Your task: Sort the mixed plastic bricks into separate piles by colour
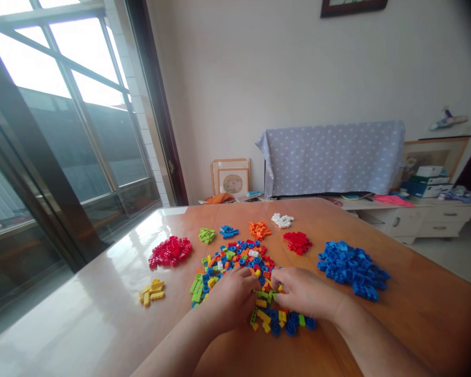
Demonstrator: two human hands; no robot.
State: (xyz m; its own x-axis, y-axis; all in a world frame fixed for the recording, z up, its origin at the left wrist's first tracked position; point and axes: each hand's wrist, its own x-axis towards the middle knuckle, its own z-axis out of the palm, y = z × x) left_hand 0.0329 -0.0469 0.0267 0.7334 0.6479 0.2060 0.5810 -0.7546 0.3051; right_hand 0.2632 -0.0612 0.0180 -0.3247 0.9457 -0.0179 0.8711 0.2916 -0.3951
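Observation:
A mixed pile of toy building bricks [237, 254] in several colours lies in the middle of the wooden table, with blue wheel-like pieces among them. Both hands are in its near part. My left hand [237, 293] bends its closed fingers down into the bricks, and its fingertips are mostly hidden. Just across from it, my right hand [304, 290] is closed with the fingers curled inward, beside some green bricks [271, 296]. What either hand grips cannot be made out. Yellow bricks [264, 316] and blue wheels [290, 328] lie below the hands.
Around the mixed pile sit single-colour heaps: red bricks [170, 252], yellow bricks [152, 293], lime bricks [206, 235], small blue bricks [229, 231], orange bricks [259, 230], white bricks [282, 220], darker red bricks [297, 242] and a large blue heap [351, 268]. The wooden table [113, 324] reaches toward a cloth-covered object [333, 159].

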